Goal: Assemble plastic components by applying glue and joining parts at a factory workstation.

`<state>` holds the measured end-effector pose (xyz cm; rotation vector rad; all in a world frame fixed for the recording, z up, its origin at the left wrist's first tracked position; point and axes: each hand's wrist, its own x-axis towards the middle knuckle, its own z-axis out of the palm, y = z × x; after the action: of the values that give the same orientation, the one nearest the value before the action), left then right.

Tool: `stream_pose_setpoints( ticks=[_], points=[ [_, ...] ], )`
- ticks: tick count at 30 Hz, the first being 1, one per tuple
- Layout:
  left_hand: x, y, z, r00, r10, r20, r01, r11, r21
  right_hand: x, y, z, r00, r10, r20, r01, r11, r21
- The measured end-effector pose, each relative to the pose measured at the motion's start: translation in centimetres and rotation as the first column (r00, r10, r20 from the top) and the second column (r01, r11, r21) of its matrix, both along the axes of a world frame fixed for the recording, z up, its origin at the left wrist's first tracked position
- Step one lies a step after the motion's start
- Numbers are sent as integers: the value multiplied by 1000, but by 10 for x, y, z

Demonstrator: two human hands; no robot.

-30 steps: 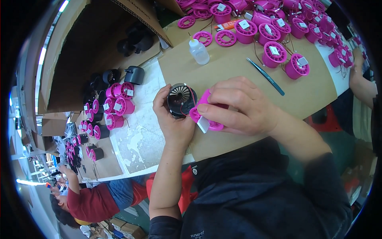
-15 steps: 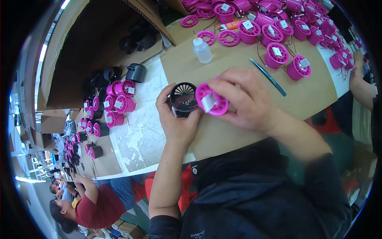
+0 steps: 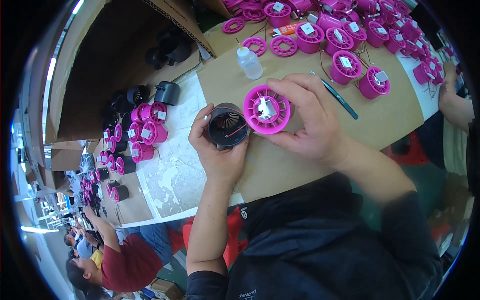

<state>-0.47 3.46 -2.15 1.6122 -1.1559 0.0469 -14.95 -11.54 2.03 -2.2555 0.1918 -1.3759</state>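
One squeeze bottle (image 3: 251, 66) stands on the worktop (image 3: 295, 70). Just beyond it lie two flat pink rings (image 3: 283, 52); right of it, one pair of tweezers (image 3: 337, 97). Nearer than it, one black housing (image 3: 232, 140) and one pink spool (image 3: 268, 129) are held. The pink heap (image 3: 367, 7) beyond it and the pink and black parts (image 3: 157, 134) left of it overlap too much to count.

The pink spoked part (image 3: 265, 120) has turned its face toward the camera.

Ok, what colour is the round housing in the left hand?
The round housing in the left hand is black; it shows best in the head view.
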Motion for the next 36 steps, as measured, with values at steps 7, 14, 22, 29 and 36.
stream_pose_setpoints(
  ticks=[7,14,22,29,36],
  points=[
    [2,1,3,984,55,168,-55,998,0,-4,4,2,996,-14,-83,19,998,53],
    [2,1,4,967,139,213,-140,990,-14,-9,4,4,983,-16,-184,13,1000,-17],
    [-1,3,5,995,91,-36,-88,993,75,-12,-3,1,983,48,-177,-84,976,-201],
    [1,2,2,994,44,-102,-37,997,72,-12,-1,-5,993,87,-83,-103,970,-220],
    [3,7,-1,997,46,-63,-47,999,-6,-17,3,16,983,113,-143,-75,966,247]
  ],
)
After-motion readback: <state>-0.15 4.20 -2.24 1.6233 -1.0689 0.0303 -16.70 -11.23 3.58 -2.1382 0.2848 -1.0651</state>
